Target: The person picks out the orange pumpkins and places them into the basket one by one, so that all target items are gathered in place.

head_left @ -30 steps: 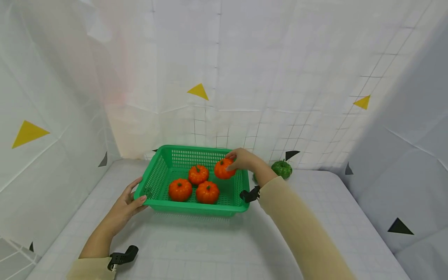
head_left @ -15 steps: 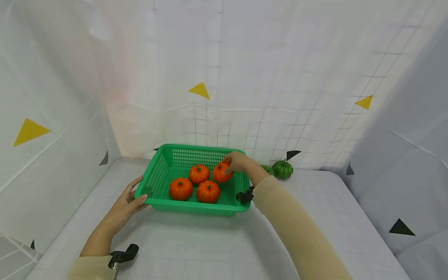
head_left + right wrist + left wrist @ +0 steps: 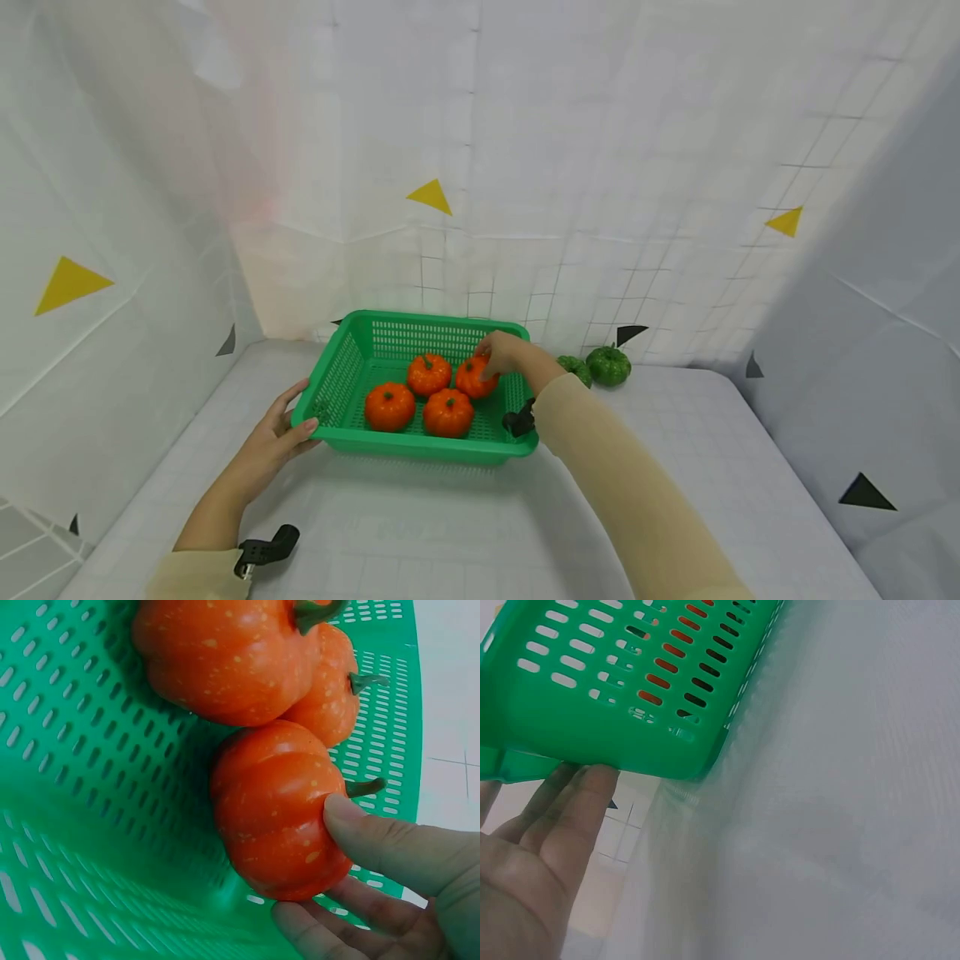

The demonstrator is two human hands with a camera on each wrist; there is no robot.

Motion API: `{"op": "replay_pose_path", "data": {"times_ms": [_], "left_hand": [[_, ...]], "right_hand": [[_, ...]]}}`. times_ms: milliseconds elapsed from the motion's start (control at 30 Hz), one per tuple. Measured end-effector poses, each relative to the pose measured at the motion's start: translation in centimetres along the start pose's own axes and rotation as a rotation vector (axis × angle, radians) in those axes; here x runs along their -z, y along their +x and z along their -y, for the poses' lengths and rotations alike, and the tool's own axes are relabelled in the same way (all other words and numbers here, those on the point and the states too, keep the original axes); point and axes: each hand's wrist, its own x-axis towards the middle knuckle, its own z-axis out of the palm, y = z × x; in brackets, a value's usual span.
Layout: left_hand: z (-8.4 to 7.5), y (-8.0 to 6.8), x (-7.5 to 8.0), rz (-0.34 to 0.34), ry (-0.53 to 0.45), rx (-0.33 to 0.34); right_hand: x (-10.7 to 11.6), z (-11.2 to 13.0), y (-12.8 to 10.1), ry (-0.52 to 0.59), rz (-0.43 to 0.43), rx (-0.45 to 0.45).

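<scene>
Tabletop: the white gridded tabletop (image 3: 465, 533) carries everything, with white cloth walls (image 3: 525, 125) bearing yellow and black triangles around it.
Basket: the green slotted plastic basket (image 3: 341, 375) sits towards the far left of the tabletop, its near left corner at the left hand.
Loaded so far: three small orange toy pumpkins lie on the basket floor, one at the front left (image 3: 388, 406), one at the front middle (image 3: 447, 412) and one behind them (image 3: 428, 374).
Pumpkin in hand: a fourth orange toy pumpkin (image 3: 277, 817) is down inside the basket at its right side, just beside the others; whether it already rests on the floor cannot be told.
Left outside: two small green toy pumpkins, (image 3: 608, 365) and (image 3: 574, 368), sit on the tabletop just right of the basket by the back wall, untouched.
Right hand: the right hand (image 3: 504, 352) pinches the fourth pumpkin, thumb on top near the stem and fingers curled beneath it.
Left hand: the left hand (image 3: 279, 427) has straight fingers under the basket's rim and the thumb lying on top of it, steadying that corner.
Progress: judged from the layout, the orange pumpkins are all but gathered, with the fourth not yet released; the two green ones remain out.
</scene>
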Motion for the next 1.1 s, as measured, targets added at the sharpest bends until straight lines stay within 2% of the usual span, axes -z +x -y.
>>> {"op": "replay_pose_path", "data": {"times_ms": [267,500,767,1100], "left_hand": [[0.0,0.02,-0.02,-0.001,-0.011,0.001],[-0.13,0.13,0.05,-0.003,-0.019,0.004],[-0.5,0.1,-0.07,-0.013,-0.015,0.005],[-0.61,0.09,-0.19,-0.02,-0.017,0.008]], "right_hand": [[-0.25,0.02,0.23,-0.006,-0.006,-0.03],[-0.11,0.26,0.68,-0.012,0.022,-0.099],[-0.03,0.47,0.45,-0.054,0.048,-0.08],[-0.58,0.45,0.53,0.003,0.033,-0.095]]}}
